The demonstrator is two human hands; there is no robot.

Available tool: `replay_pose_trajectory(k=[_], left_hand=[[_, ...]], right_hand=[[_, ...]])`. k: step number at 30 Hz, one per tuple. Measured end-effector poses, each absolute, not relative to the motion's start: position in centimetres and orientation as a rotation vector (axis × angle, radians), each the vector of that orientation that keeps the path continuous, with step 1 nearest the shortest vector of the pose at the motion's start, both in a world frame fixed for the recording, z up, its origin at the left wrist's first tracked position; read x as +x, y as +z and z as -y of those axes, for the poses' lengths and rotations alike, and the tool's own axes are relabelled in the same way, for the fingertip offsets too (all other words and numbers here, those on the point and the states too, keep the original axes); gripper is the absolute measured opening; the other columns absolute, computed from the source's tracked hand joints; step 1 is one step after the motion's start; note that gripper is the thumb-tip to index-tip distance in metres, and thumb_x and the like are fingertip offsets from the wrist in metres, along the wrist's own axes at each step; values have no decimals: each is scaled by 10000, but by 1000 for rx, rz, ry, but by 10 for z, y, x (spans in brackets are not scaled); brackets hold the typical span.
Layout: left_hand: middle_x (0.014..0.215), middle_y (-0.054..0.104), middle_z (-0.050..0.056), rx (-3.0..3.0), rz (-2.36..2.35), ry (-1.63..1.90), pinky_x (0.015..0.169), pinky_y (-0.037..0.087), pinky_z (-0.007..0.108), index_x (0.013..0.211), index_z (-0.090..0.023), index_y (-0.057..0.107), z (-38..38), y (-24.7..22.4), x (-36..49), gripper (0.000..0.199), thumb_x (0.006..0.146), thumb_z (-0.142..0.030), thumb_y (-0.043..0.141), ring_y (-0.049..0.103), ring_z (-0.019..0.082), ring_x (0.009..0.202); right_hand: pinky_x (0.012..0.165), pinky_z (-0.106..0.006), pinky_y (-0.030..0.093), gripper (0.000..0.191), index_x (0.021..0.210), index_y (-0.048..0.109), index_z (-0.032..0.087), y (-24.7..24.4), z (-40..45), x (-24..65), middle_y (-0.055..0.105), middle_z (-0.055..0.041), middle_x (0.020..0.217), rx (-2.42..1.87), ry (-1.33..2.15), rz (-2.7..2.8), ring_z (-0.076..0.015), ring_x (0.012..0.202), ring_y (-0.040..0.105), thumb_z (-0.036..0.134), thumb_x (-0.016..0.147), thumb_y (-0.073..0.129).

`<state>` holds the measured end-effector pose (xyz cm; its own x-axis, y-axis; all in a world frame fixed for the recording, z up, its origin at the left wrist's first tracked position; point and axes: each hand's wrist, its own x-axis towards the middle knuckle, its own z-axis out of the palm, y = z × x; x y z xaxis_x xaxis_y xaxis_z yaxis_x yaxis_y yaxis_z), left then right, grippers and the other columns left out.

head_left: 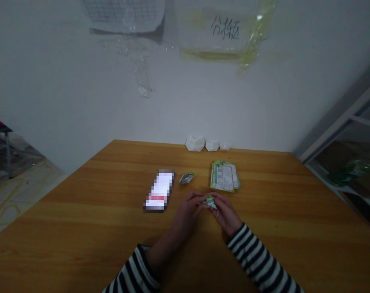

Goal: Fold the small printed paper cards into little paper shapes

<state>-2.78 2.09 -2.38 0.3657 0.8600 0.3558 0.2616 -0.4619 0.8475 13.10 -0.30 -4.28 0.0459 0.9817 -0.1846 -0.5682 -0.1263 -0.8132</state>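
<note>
Between my two hands is a small folded piece of green and white printed paper, held a little above the table. My left hand pinches its left edge with closed fingers. On the other side, the fingers of my right hand close around it and hide part of it. Just beyond my hands lies a similar small folded paper. A stack of flat green and white printed sheets rests farther back, past my right hand.
A phone with a blurred bright screen lies left of my hands on the wooden table. Crumpled white paper pieces sit along the back edge against the wall. A shelf stands at the right.
</note>
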Motion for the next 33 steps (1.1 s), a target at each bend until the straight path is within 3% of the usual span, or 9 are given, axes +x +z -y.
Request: replay_pose_trajectory(k=[6, 10, 14, 20, 26, 33], left_hand=[[990, 761, 84, 1937, -1003, 915, 807, 541, 342, 1063, -204, 746, -15, -23, -28, 234, 881, -302, 636, 694, 216, 855], [959, 768, 69, 1815, -995, 916, 731, 547, 315, 1134, -196, 719, -13, -26, -27, 308, 897, -357, 605, 692, 198, 770], [895, 763, 69, 1800, -1041, 898, 704, 530, 299, 1128, -167, 709, -14, -26, -28, 315, 890, -340, 597, 678, 197, 746], [832, 736, 71, 1884, -951, 851, 723, 495, 279, 887, -138, 720, -13, -19, -28, 287, 944, -289, 484, 651, 182, 742], [852, 726, 48, 1760, -938, 888, 735, 516, 281, 931, -149, 713, -14, -24, -26, 301, 953, -286, 445, 652, 183, 762], [840, 686, 61, 1518, -764, 834, 686, 521, 279, 989, -146, 657, -11, -23, -22, 262, 914, -367, 537, 625, 164, 713]], right_hand=[[471, -167, 387, 301, 867, 739, 179, -40, 6, 129, 639, 0, 691, -999, 1417, 700, -71, 539, 515, 462, 767, 765], [466, -201, 375, 447, 1007, 735, 168, -38, 8, 128, 585, 7, 605, -1034, 1233, 960, -88, 498, 476, 572, 865, 606], [478, -222, 403, 505, 1136, 701, 168, -36, 9, 126, 604, 7, 665, -1108, 1192, 1108, -101, 515, 493, 529, 783, 716], [459, -218, 377, 495, 1133, 710, 141, -37, 9, 126, 569, 14, 646, -1159, 1140, 1154, -94, 506, 462, 509, 802, 691], [433, -215, 349, 588, 1323, 616, 153, -42, 10, 127, 509, 40, 588, -1212, 1113, 1204, -91, 462, 426, 531, 872, 595], [461, -221, 341, 550, 1304, 640, 174, -45, 3, 138, 508, 43, 545, -1081, 1201, 1268, -98, 461, 403, 530, 890, 576]])
